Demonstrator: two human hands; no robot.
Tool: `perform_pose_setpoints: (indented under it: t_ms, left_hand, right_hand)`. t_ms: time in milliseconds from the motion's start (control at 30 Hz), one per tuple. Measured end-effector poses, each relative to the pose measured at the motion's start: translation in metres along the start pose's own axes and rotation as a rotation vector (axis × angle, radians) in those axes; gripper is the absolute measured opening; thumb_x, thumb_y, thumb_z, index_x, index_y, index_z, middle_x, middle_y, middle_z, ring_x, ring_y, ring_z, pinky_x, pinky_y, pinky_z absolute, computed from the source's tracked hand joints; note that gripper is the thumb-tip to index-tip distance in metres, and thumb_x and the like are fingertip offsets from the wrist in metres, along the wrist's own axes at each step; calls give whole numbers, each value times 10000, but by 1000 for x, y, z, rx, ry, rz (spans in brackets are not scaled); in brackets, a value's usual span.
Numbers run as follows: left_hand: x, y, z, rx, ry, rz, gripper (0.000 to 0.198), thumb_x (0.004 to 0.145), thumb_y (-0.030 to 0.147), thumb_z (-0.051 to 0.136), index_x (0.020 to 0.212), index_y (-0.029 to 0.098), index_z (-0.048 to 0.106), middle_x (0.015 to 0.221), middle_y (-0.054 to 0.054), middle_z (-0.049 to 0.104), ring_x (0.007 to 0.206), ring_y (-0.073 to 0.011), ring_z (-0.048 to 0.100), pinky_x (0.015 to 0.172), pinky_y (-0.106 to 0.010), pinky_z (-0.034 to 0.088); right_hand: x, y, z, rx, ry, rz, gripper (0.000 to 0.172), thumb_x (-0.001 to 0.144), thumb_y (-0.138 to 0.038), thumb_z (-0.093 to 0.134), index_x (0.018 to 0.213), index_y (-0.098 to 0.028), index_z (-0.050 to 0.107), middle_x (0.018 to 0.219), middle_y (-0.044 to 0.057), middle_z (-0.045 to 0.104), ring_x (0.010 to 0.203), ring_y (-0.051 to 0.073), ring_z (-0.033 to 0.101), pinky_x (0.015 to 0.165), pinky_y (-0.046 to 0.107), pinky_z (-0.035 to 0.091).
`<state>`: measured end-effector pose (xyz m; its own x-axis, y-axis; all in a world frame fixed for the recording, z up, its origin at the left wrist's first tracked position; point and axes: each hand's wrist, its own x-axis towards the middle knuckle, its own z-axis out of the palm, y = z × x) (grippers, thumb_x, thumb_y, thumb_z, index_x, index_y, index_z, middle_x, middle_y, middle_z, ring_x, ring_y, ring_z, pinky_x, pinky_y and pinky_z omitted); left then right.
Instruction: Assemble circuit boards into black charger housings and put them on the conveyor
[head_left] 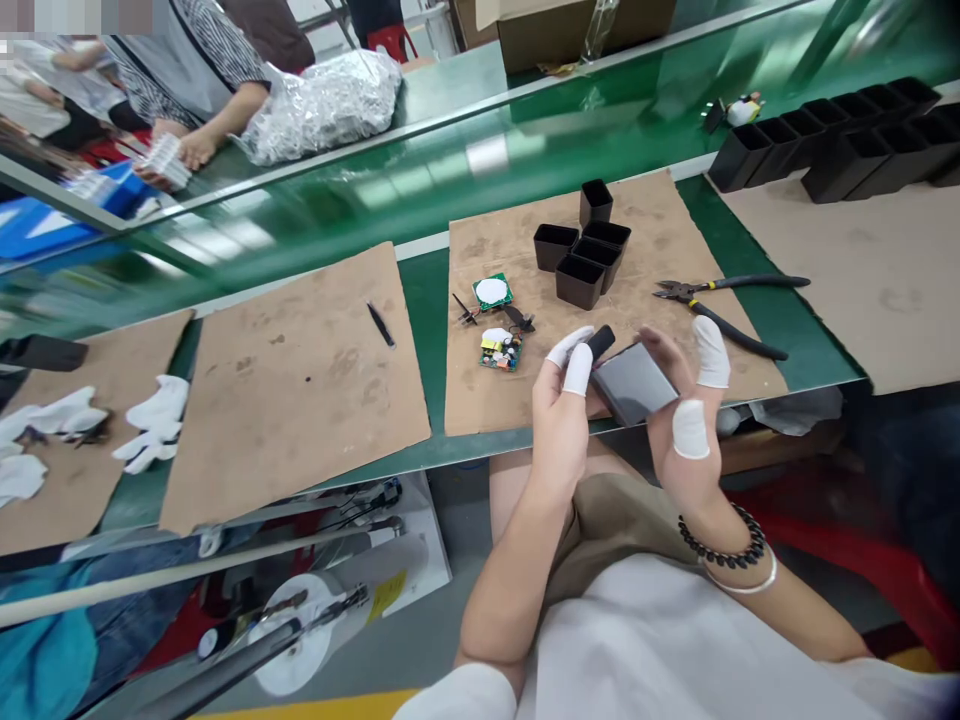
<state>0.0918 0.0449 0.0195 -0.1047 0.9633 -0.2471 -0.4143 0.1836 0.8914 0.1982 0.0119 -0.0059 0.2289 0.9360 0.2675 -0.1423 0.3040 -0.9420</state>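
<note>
My left hand (pixel 559 425), with white finger cots on, pinches a small black piece (pixel 601 343) with a rounded end, whose kind I cannot make out. Close beside it, a dark plastic box (pixel 636 384) with a smooth grey face lies tilted in my right hand (pixel 684 425). The right fingers are partly hidden behind the box, while two cot-covered digits stand away from it. Beyond my hands stand several black square cups (pixel 581 281). Left of them lie a green circuit board (pixel 493 291) with a white disc and another board (pixel 500 349) with components and wires.
Diagonal cutters (pixel 739 300) with black and yellow handles lie on the cardboard at right. Tweezers (pixel 381 325) rest on the left cardboard (pixel 300 400). Rows of black cups (pixel 847 165) stand far right. Across the green conveyor (pixel 420 180), a co-worker's hands (pixel 180 155) hold a white item.
</note>
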Motion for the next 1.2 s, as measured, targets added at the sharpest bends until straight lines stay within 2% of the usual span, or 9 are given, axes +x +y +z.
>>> perform_pose_setpoints:
  t_ms: [133, 433, 567, 633, 733, 800, 967, 1067, 1200]
  left_hand:
    - [-24, -5, 1, -24, -52, -8, 419, 996, 525, 630, 1276, 230, 729, 1331, -91, 757, 1245, -283, 717, 888, -347, 675]
    - [-42, -9, -9, 25, -104, 82, 502, 988, 566, 651, 1401, 282, 659, 1344, -91, 747, 1272, -276, 718, 1042, -381, 635]
    - [-52, -13, -11, 99, -231, 212, 845, 895, 603, 763, 1614, 357, 393, 1483, -91, 655, 1388, -274, 646, 1173, -383, 555]
    - [-56, -16, -11, 181, -264, 265, 958, 862, 567, 815, 1649, 368, 306, 1585, -97, 564, 1462, -280, 577, 1238, -395, 494]
    - [-53, -19, -10, 306, -180, 313, 857, 872, 520, 822, 1600, 318, 417, 1644, -112, 492, 1538, -305, 477, 1322, -449, 373]
    - [-44, -18, -9, 278, -145, 284, 708, 918, 500, 777, 1538, 298, 503, 1613, -108, 534, 1523, -302, 496, 1318, -462, 371]
    - [-17, -5, -11, 95, -217, 126, 394, 964, 459, 712, 1310, 272, 687, 1367, -53, 739, 1328, -267, 679, 1156, -413, 551]
    - [-15, 6, -12, 109, -191, 180, 310, 953, 445, 724, 1200, 260, 750, 1280, -35, 779, 1274, -252, 706, 1132, -399, 566]
    - [-22, 15, -13, 186, -211, 299, 198, 969, 266, 675, 1119, 265, 804, 1240, -25, 791, 1228, -222, 716, 1116, -365, 565]
  right_hand:
    - [2, -10, 17, -26, 166, 87, 528, 1068, -518, 410, 1572, -379, 337, 1461, 106, 654, 1397, 273, 624, 1099, 506, 560]
    - [0, -23, 19, -49, 250, 65, 461, 1043, -458, 518, 1485, -358, 435, 1286, 95, 752, 1331, 283, 673, 1158, 555, 517]
    - [5, -16, 12, 86, 331, 262, 509, 1033, -530, 497, 1499, -333, 448, 1346, 104, 731, 1307, 292, 693, 1054, 534, 607]
    - [8, -12, 6, 162, 280, 399, 500, 1009, -579, 525, 1438, -322, 539, 1364, 87, 732, 1277, 289, 712, 996, 497, 650]
    - [8, -15, 2, 315, 27, 566, 420, 968, -589, 581, 1236, -288, 701, 1297, 84, 770, 1282, 299, 709, 996, 497, 668]
    - [4, -22, 7, 418, -87, 617, 371, 990, -547, 552, 1178, -282, 730, 1315, 79, 766, 1346, 288, 671, 1056, 513, 649]
    - [-9, -37, 22, 507, 9, 585, 242, 994, -323, 596, 1204, -311, 716, 1443, 12, 710, 1444, 204, 599, 1211, 445, 547]
    - [-6, -34, 16, 511, 0, 575, 206, 986, -302, 628, 1158, -309, 739, 1395, 2, 741, 1415, 192, 627, 1232, 429, 519]
    - [3, -23, -2, 513, -126, 614, 127, 979, -313, 655, 952, -264, 769, 1218, 28, 812, 1330, 187, 691, 1246, 379, 491]
